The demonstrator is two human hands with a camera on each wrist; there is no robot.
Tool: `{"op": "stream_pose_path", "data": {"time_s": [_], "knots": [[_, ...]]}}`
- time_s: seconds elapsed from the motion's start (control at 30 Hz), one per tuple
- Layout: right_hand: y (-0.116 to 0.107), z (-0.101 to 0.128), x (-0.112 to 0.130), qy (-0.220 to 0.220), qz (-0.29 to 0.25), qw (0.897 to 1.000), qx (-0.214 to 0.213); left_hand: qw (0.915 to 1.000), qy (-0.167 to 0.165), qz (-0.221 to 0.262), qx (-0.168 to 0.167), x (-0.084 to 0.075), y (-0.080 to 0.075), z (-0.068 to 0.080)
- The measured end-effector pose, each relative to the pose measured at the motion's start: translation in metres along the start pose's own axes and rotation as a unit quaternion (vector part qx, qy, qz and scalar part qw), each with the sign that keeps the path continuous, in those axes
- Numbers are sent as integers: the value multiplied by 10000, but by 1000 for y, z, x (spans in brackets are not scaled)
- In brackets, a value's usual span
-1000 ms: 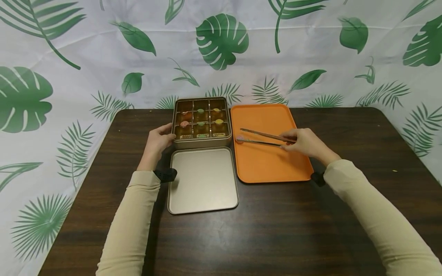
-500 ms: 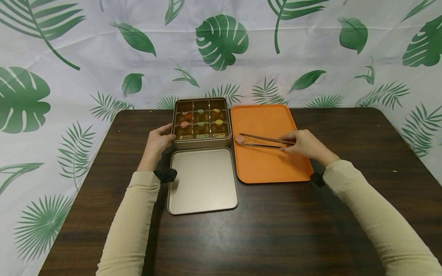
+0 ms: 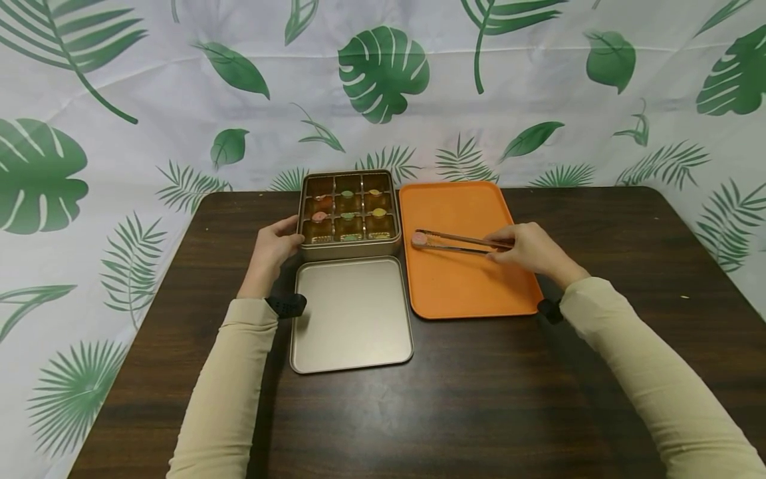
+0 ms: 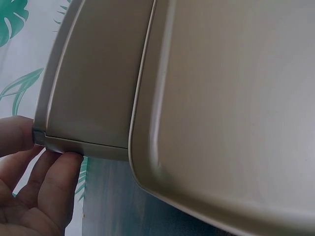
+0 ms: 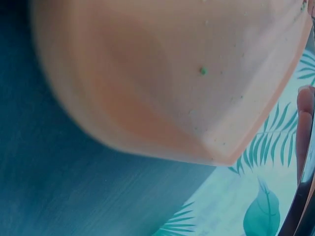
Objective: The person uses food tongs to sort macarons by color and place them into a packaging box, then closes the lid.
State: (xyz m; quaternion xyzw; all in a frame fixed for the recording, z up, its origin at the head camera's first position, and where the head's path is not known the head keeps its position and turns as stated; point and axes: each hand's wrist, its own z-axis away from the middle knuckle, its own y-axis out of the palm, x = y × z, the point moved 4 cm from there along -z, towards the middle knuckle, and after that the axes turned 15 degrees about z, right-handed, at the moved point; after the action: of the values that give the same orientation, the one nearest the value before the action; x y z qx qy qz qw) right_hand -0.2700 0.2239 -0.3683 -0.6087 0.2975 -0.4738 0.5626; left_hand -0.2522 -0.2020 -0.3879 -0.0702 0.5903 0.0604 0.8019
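On the left, a square gold tin (image 3: 350, 251) holds a clear-walled divided insert with small round pink, green and yellow pieces in its compartments. My left hand (image 3: 272, 249) holds the tin's front left corner; the left wrist view shows the thumb at the rim and bent fingers (image 4: 59, 184) against the side. My right hand (image 3: 529, 251) grips metal tongs (image 3: 457, 237) over the orange tray (image 3: 473, 289). Between the tong tips sits a round pink cookie-like piece (image 3: 419, 238), near the tray's left edge. Whether it touches the tray is unclear.
The tin's flat lid (image 3: 353, 316) lies in front of the tin, left of the tray. Small crumbs, including a green bit (image 5: 203, 71), dot the tray. The dark wooden table (image 3: 479, 399) meets a leaf-patterned cloth (image 3: 269, 120) at the back.
The tongs' arms have come closer together around the pink piece, which has shifted slightly right and now sits between the tips. My left hand and the tin have stayed put.
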Motion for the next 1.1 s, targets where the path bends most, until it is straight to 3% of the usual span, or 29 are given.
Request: {"op": "stream_pose_path", "data": {"time_s": [0.33, 0.57, 1.1], "knots": [[-15, -1, 1, 463, 30, 9988, -129, 9998, -124, 178, 2, -1, 1, -1], [-28, -7, 8, 708, -157, 9964, -442, 9998, -106, 153, -45, 1, 1, -3], [-29, -30, 56, 303, -547, 9965, -552, 9999, -81, 148, 32, 0, 0, -1]]}}
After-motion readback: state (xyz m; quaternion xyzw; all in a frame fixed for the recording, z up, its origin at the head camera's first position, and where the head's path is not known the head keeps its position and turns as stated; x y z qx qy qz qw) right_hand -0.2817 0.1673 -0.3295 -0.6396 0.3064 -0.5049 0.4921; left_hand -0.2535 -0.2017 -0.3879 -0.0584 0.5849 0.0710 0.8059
